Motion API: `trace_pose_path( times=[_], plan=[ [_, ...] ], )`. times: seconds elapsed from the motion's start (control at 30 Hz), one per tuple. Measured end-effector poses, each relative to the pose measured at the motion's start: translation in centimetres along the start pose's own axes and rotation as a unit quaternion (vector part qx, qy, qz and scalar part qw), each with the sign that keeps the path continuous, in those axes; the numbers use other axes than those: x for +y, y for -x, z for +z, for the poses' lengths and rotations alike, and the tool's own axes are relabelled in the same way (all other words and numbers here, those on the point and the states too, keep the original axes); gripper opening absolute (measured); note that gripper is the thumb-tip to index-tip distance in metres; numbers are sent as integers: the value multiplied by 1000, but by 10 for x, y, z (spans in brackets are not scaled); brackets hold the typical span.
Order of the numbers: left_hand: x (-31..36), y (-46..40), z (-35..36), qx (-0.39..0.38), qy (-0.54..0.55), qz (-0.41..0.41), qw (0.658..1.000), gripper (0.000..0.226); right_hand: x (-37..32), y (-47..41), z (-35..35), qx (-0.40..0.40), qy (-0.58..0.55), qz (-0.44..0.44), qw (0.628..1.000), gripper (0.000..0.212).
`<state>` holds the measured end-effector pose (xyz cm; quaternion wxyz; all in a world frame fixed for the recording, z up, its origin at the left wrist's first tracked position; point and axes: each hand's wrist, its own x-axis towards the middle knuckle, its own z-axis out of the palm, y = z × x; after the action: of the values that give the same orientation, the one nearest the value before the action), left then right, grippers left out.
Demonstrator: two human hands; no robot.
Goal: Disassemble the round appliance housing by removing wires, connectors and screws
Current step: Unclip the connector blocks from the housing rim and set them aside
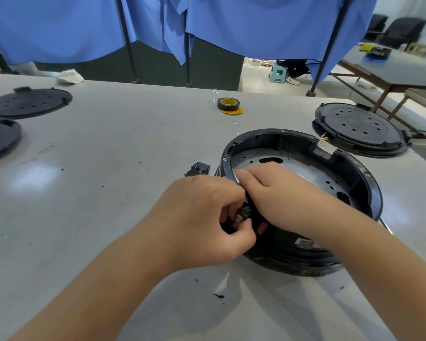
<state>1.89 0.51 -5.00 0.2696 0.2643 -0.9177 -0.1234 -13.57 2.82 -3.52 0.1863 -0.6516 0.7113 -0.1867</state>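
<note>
A round black appliance housing (305, 146) with a grey metal floor lies on the white table (108, 168), right of centre. My left hand (202, 217) is at its near-left wall, fingers curled and pinching a small black part with reddish pieces (242, 215) set in that wall. My right hand (276, 193) grips the housing's rim just above that spot, thumb along the rim edge, fingers inside the housing. A small black connector block (199, 168) lies loose on the table just left of the housing.
A black round cover (359, 129) lies at the far right, and two more black covers (27, 102) at the far left. A yellow-cored roll of black tape (228, 104) sits near the back edge. Blue curtains hang behind. Black specks dot the table.
</note>
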Motion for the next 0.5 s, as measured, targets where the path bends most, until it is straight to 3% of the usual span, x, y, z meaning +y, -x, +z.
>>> trace_pose_path(
  times=[0.23, 0.4, 0.5],
  plan=[
    [-7, -1, -9, -19, 51, -26, 998, 22, 1, 4, 1, 14, 14, 37, 999, 46],
    [-33, -3, -16, -84, 167, -164, 968, 30, -1, 5, -1, -15, 17, 75, 997, 48],
    [-51, -5, -17, -51, 176, -241, 953, 39, -2, 6, -3, -24, 16, 79, 996, 48]
  ],
)
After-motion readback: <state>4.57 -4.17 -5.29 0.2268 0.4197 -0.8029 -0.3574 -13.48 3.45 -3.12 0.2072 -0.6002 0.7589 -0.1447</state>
